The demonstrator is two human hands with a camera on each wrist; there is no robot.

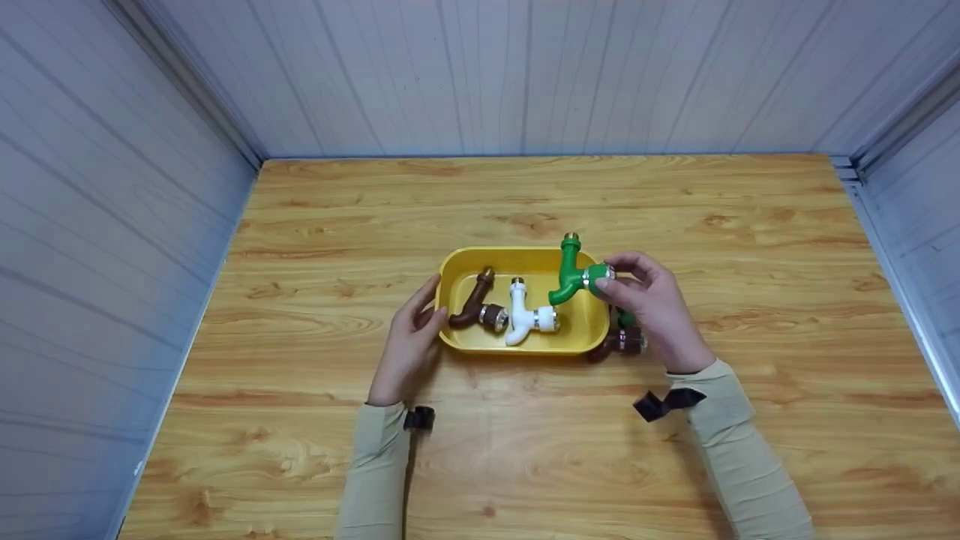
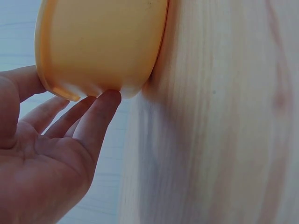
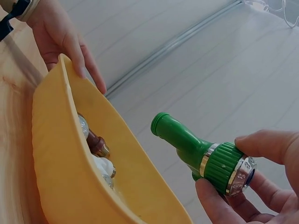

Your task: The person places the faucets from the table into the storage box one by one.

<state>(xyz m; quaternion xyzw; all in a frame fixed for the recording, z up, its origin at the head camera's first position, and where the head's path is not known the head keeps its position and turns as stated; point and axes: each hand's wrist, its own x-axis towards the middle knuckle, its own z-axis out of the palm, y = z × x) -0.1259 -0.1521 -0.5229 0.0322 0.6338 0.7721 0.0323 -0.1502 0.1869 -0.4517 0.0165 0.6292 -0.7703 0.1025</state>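
Observation:
My right hand (image 1: pixel 654 304) grips a green faucet (image 1: pixel 568 271) by its round ribbed handle, holding it over the right end of a yellow bin (image 1: pixel 525 351). In the right wrist view, thumb and fingers close round that handle (image 3: pixel 222 168), and the spout points away from the hand. My left hand (image 1: pixel 411 334) pinches the bin's left end wall, thumb at the rim and fingertips (image 2: pixel 111 97) on the outside. Inside the bin lie a brown faucet (image 1: pixel 474 306) and, beside it, a white faucet (image 1: pixel 529 318).
Just right of the bin, partly hidden by it and my right hand, lie another brown faucet (image 1: pixel 628 341) and a green piece (image 1: pixel 625 318). The wood-grain table (image 1: pixel 360 210) is bordered by pale panel walls (image 1: pixel 480 75) at the back and both sides.

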